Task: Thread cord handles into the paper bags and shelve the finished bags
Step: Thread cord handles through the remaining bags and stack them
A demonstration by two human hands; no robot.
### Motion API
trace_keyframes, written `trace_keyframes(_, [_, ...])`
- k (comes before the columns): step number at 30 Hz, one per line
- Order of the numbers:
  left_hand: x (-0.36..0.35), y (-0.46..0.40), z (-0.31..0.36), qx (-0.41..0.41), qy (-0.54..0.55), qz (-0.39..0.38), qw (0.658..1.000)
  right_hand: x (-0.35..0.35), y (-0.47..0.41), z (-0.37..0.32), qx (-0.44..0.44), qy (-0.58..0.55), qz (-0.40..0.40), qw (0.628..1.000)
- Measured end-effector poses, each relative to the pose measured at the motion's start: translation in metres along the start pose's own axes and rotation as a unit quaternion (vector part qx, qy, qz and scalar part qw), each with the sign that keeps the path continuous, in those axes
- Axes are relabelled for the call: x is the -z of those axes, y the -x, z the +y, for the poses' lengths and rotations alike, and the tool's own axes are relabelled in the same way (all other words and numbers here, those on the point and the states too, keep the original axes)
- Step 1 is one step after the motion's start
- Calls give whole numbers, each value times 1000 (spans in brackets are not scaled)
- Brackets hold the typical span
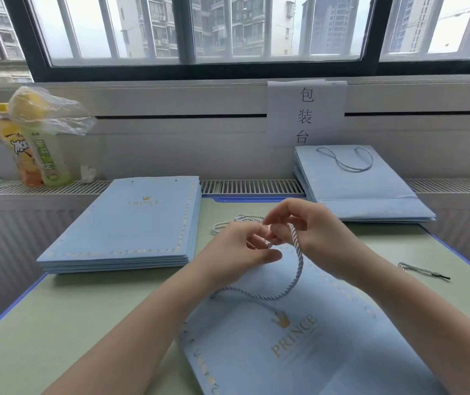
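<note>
Both hands, left hand (239,246) and right hand (308,223), pinch the twisted cord handle (299,260) in curled fingers. The cord loops over the blue paper bag (299,337) on the bench (85,309).

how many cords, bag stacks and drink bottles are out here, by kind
cords: 4 (one held by the left hand and right hand, one behind the hands, one at right, one on the finished bags)
bag stacks: 2 ()
single bag being worked on: 1
drink bottles: 2 ()
total: 9
</note>
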State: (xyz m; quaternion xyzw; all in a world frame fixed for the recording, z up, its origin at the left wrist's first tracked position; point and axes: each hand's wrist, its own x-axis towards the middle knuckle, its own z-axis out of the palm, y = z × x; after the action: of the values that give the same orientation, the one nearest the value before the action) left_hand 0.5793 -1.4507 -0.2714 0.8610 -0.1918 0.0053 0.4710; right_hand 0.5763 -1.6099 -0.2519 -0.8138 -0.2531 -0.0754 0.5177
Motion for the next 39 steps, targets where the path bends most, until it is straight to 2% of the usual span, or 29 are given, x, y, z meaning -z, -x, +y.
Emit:
trace_keyframes(3, [-2, 0, 1, -35, -13, 8, 999, -1, 1, -5, -4, -119, 26, 992])
trace_keyframes(5, [-1, 1, 2, -41, -5, 10, 999, 0, 1, -6, 8, -149, 48, 988])
trace_keyframes(11, [5, 2, 6, -21, 36, 47, 998, 7, -4, 1, 33, -27, 150, 988])
trace_keyframes(15, [8, 1, 4, 24, 67, 67, 995, 11, -5, 3, 6, 8, 65, 998])
trace_keyframes(17, [12, -1, -2, 19, 15, 101, 995, 8, -3, 2, 10, 26, 63, 998])
trace_keyframes(20, [14, 1, -6, -10, -137, 113, 984, 3, 0, 1, 62, 54, 117, 990])
trace_keyframes(22, [9, 6, -1, -26, -228, 109, 967, -2, 0, 2, 89, 93, 97, 987])
trace_keyframes(24, [5, 8, 3, -43, -220, 108, 968, -7, 0, 6, 76, 135, 36, 987])
trace_keyframes(26, [4, 8, 3, -48, -211, 110, 970, -10, 1, 10, 68, 145, 10, 987])
trace_keyframes(30, [4, 7, 3, -65, -203, 109, 971, -7, 2, 7, 54, 120, 66, 989])
trace_keyframes(33, [3, 5, 3, -71, -177, 111, 975, -5, 0, 4, 35, 101, 70, 992])
trace_keyframes(37, [4, 4, 1, -76, -134, 82, 985, -5, 1, 0, -6, -39, 59, 997])
trace_keyframes(39, [3, 3, 1, -82, -109, 70, 988, -6, 1, 0, -17, -74, 65, 995])
